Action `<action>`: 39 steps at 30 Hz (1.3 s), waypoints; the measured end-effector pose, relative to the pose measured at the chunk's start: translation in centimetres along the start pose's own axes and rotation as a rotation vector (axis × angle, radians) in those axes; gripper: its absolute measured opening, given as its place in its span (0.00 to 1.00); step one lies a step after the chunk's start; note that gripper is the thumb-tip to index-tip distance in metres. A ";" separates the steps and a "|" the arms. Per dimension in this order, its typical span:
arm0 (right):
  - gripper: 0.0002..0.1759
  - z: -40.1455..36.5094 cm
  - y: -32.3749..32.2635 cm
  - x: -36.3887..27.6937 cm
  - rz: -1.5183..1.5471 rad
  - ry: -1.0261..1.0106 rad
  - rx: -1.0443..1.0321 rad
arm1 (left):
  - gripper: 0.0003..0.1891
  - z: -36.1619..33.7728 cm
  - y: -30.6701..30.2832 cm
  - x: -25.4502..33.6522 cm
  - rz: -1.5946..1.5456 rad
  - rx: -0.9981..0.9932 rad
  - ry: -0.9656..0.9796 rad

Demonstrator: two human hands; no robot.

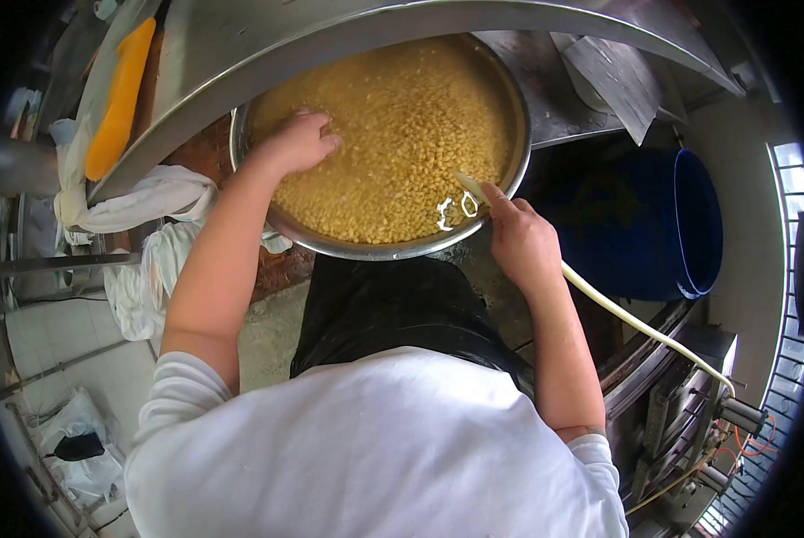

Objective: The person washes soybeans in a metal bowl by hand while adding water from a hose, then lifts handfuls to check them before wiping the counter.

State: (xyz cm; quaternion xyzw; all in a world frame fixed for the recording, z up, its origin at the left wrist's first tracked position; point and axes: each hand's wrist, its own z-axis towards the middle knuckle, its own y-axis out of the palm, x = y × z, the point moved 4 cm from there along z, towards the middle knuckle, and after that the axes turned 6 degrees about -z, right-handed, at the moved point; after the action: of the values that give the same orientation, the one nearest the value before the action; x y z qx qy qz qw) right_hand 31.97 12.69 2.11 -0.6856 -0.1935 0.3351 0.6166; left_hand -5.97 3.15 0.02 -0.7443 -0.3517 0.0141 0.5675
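A wide metal basin (516,161) holds yellowish beans (438,117), probably soybeans, under cloudy water. My left hand (305,143) reaches into the basin's left side. Its thumb and fingers look apart, with the fingertips partly hidden in the water. At the basin's lower right rim, my right hand (520,235) is closed around a pale hose (631,316). The hose's end points over the beans, and bright glare or water shows just below it.
A metal ledge (241,67) curves above the basin, with an orange-yellow object (121,99) on it. White cloth (142,202) hangs at left. To the right stand a blue barrel (639,224) and a metal scoop-like sheet (610,81). Machinery (689,403) sits at lower right.
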 end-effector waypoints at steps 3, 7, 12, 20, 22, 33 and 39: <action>0.27 -0.1 -0.2 0.0 -0.012 0.004 -0.015 | 0.28 -3.1 -0.8 4.0 0.010 0.079 0.099; 0.27 0.1 -0.1 0.0 -0.013 0.007 -0.011 | 0.19 -5.8 0.2 10.0 0.091 -0.040 0.459; 0.27 0.1 -0.2 0.1 0.001 0.006 -0.012 | 0.13 -8.1 5.9 15.5 0.061 -0.070 0.970; 0.28 0.2 -0.5 0.0 0.003 0.010 -0.018 | 0.12 -6.1 8.2 18.2 0.201 -0.378 0.823; 0.27 0.2 -0.7 0.0 0.008 0.011 -0.021 | 0.11 -5.8 8.0 18.5 0.227 -0.409 0.780; 0.27 -0.2 -0.5 0.2 0.010 0.019 -0.002 | 0.15 -1.5 12.6 17.4 0.923 -0.697 0.629; 0.28 -0.5 -2.4 -0.4 0.028 0.044 0.018 | 0.23 1.4 15.1 15.8 0.969 -0.770 0.510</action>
State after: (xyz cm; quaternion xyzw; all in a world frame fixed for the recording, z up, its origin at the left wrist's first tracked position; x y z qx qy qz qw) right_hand 32.37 12.46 4.53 -0.6898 -0.1672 0.3301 0.6223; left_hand 12.93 11.18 -7.39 -0.9475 0.1877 -0.0355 0.2563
